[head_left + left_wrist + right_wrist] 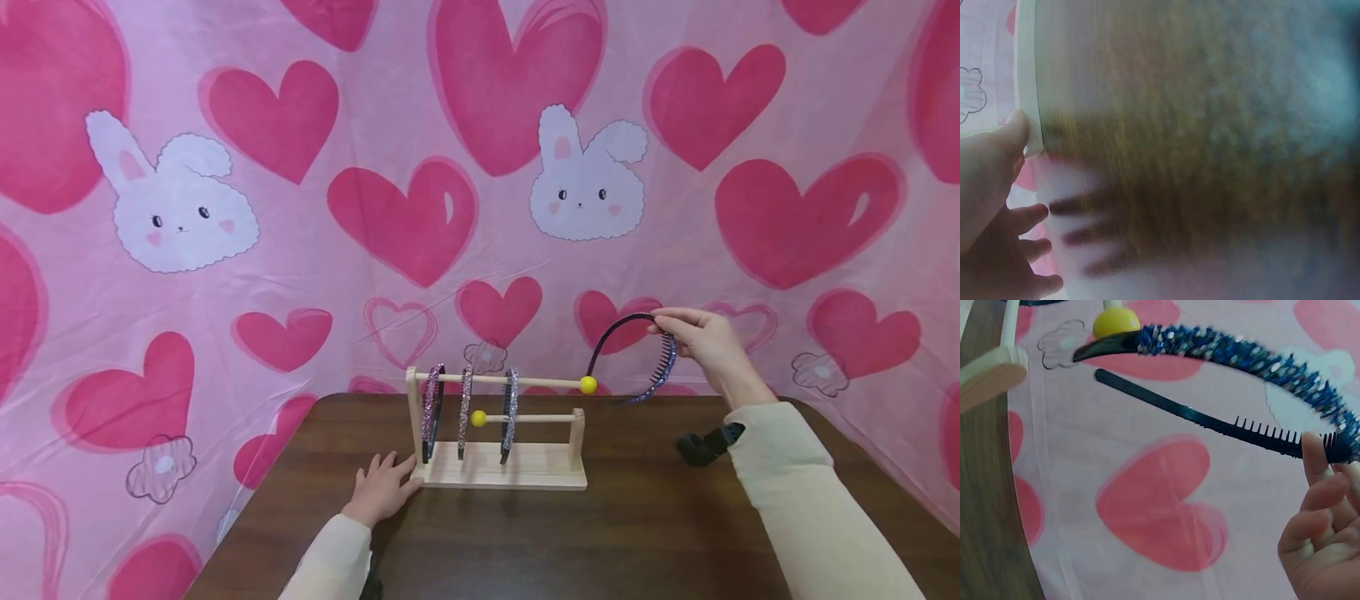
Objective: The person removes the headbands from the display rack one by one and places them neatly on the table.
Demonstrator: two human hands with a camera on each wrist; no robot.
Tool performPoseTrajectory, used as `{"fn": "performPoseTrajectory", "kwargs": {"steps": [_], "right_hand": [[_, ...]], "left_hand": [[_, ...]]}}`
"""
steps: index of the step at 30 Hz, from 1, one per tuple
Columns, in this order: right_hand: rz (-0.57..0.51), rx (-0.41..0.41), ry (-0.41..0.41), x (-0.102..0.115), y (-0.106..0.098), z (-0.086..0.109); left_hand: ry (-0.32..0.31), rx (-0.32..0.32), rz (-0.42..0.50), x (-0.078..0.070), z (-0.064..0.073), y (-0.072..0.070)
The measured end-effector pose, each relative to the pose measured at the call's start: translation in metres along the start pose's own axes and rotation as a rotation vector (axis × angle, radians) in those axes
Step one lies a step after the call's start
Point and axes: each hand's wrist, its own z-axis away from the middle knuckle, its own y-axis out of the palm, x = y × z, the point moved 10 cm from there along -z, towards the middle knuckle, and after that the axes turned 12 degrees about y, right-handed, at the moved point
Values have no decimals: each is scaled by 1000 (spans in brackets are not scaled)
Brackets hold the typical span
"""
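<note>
My right hand [705, 343] pinches a blue sequined headband [1229, 353] with comb teeth between thumb and fingers. It is in the air, its open ends pointing down near the yellow ball [588, 385] that tips the stand's upper rod. On the table stands a wooden two-rod headband stand [525, 479]. Three glittery headbands hang from its upper rod: a purple-pink one [430, 408], a pale pinkish one [465, 408] and a silvery one [512, 412]. My left hand [380, 490] lies with fingers spread at the base's left end, its thumb touching it [1017, 128].
The stand's shorter lower rod also ends in a yellow ball [478, 418]. The brown wooden tabletop [480, 542] reaches back to a pink cloth [300, 250] with hearts and rabbits. A black strap device [701, 448] is at the right wrist.
</note>
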Motion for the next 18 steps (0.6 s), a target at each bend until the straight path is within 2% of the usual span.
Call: {"fn": "performPoseTrajectory", "kwargs": {"steps": [9, 13, 18], "right_hand": [[-212, -32, 23, -30, -32, 1], [-279, -94, 36, -49, -44, 2], [-300, -184, 92, -74, -54, 4]], "left_hand": [[1, 0, -6, 0, -1, 0], [6, 0, -10, 0, -1, 0], [9, -2, -10, 0, 0, 0]]}}
